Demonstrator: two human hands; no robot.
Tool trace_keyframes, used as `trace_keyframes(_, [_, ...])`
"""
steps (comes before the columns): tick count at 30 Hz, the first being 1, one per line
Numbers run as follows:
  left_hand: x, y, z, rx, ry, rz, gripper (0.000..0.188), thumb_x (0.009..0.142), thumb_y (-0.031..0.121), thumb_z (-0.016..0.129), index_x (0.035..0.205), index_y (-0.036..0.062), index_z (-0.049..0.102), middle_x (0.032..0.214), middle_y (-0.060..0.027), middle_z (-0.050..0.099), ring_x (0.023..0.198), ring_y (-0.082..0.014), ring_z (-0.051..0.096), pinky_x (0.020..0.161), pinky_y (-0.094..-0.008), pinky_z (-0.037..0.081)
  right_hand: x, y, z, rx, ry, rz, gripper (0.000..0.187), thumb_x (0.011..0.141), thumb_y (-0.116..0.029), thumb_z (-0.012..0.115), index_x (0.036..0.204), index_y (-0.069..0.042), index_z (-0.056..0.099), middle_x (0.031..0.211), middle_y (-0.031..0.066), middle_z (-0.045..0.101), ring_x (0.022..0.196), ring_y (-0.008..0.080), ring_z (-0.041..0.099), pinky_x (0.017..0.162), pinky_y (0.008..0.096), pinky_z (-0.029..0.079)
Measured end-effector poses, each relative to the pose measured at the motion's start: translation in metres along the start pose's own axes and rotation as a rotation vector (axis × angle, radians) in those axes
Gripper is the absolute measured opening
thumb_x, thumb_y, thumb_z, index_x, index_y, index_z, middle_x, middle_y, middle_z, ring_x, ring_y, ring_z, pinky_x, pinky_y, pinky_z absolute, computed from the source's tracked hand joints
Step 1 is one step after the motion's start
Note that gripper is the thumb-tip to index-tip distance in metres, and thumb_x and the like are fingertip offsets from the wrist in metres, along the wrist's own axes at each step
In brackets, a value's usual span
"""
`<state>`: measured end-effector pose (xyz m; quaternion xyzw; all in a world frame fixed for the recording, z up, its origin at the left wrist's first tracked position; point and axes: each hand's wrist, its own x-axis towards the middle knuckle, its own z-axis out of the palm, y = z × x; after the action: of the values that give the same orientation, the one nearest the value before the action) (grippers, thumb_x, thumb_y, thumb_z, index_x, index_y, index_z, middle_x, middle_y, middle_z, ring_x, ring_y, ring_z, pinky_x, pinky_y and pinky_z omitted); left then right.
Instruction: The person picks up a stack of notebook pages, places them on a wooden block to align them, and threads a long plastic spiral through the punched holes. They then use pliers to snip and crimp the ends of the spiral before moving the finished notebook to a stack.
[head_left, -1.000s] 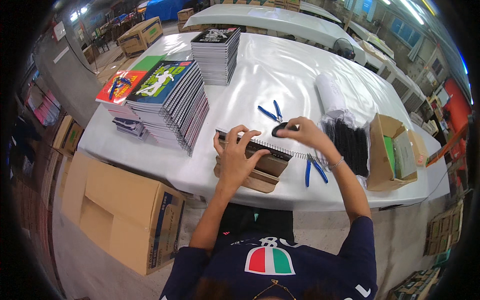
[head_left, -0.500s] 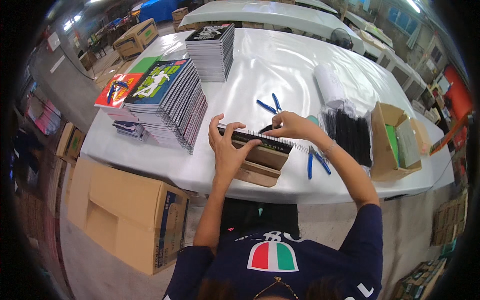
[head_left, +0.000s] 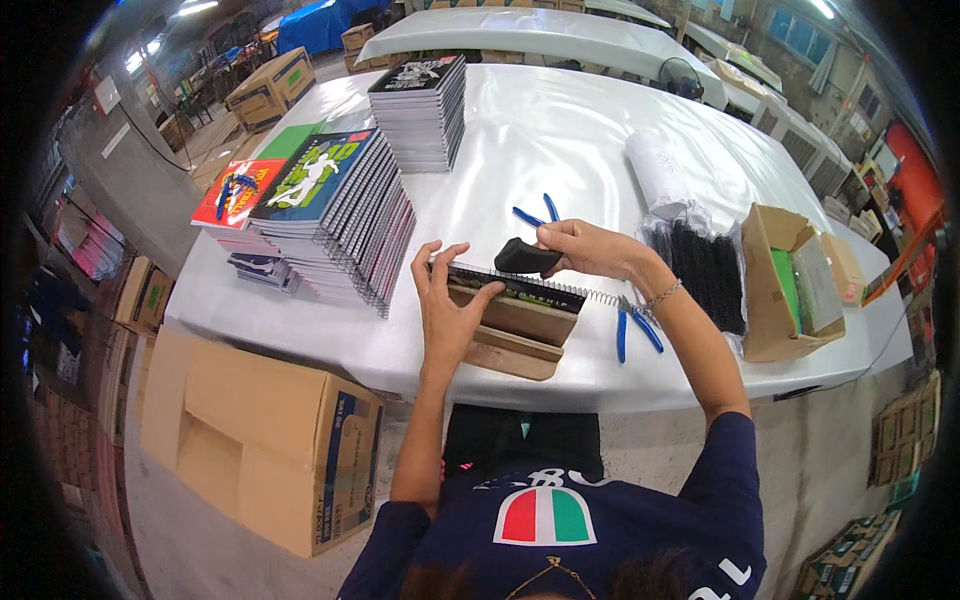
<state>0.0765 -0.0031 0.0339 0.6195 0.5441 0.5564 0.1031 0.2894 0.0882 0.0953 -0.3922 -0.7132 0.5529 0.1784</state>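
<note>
A dark-covered notebook (head_left: 540, 291) rests, spine up, against a stepped wooden stand (head_left: 515, 348) at the table's near edge. My left hand (head_left: 446, 312) grips the notebook's left part, thumb on the near face and fingers over the top. A wire spiral runs along the spine, and its loose coil end (head_left: 603, 297) sticks out past the right corner. My right hand (head_left: 592, 248) pinches a black, angular block-like piece (head_left: 526, 257) just above the spine. Blue-handled pliers (head_left: 622, 338) lie beside the coil end. A second pair of blue pliers (head_left: 551, 207) lies beyond my right hand.
Stacks of spiral notebooks (head_left: 345, 220) and plainer-edged books (head_left: 420, 115) stand at left. On the right are a bundle of black coils (head_left: 698, 275), a white plastic-wrapped roll (head_left: 655, 170) and an open carton (head_left: 775, 330). A large cardboard box (head_left: 250, 440) stands on the floor at left.
My right hand has lifted slightly off the notebook's spine, bringing the black piece into fuller view. My left hand keeps its grip on the notebook. The view has shifted slightly.
</note>
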Motion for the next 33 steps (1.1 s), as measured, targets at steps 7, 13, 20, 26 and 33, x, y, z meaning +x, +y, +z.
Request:
trace_keyframes(7, [0.002, -0.007, -0.001, -0.021, -0.023, 0.004, 0.057, 0.068, 0.021, 0.086, 0.117, 0.0093, 0.058, 0.125, -0.0129, 0.041, 0.120, -0.0314, 0.046, 0.100, -0.0421, 0.042, 0.011, 0.037, 0.016, -0.080, -0.116, 0.025, 0.058, 0.089, -0.061, 0.057, 0.093, -0.003, 0.064, 0.084, 0.0005, 0.056, 0.082, 0.0107, 0.050, 0.069, 0.0265, 0.039])
trace_keyframes(13, [0.005, -0.010, -0.005, -0.093, -0.057, -0.003, 0.052, 0.071, 0.018, 0.083, 0.115, 0.0087, 0.059, 0.118, -0.0125, 0.045, 0.114, -0.0293, 0.050, 0.096, -0.0400, 0.043, 0.015, 0.028, 0.010, 0.305, -0.152, -0.091, 0.055, 0.091, -0.048, 0.061, 0.122, -0.002, 0.056, 0.110, 0.0051, 0.058, 0.095, 0.0137, 0.054, 0.082, 0.0234, 0.043])
trace_keyframes(20, [0.008, -0.010, -0.008, -0.148, -0.098, -0.048, 0.042, 0.074, 0.015, 0.080, 0.112, 0.0089, 0.062, 0.112, -0.0104, 0.047, 0.107, -0.0260, 0.052, 0.092, -0.0368, 0.044, 0.032, 0.005, -0.001, -0.337, -0.142, 0.103, 0.055, 0.090, -0.051, 0.059, 0.112, -0.001, 0.065, 0.095, 0.0061, 0.064, 0.081, 0.0122, 0.054, 0.070, 0.0234, 0.044])
trace_keyframes(26, [0.008, -0.015, -0.012, -0.221, -0.089, -0.107, 0.039, 0.075, 0.012, 0.078, 0.110, 0.0063, 0.062, 0.106, -0.0085, 0.051, 0.100, -0.0221, 0.054, 0.089, -0.0331, 0.044, 0.031, -0.026, 0.015, -0.364, -0.152, 0.059, 0.056, 0.093, -0.054, 0.054, 0.116, -0.004, 0.063, 0.090, 0.0050, 0.061, 0.078, 0.0103, 0.051, 0.066, 0.0241, 0.043])
trace_keyframes(33, [0.004, -0.021, -0.010, -0.282, -0.092, -0.118, 0.049, 0.075, 0.011, 0.078, 0.118, 0.0049, 0.056, 0.110, -0.0098, 0.054, 0.101, -0.0220, 0.054, 0.091, -0.0328, 0.043, 0.042, -0.017, 0.026, -0.540, -0.126, 0.187, 0.090, 0.085, -0.074, 0.048, 0.105, 0.012, 0.063, 0.078, 0.0117, 0.059, 0.068, 0.0176, 0.053, 0.060, 0.0301, 0.044])
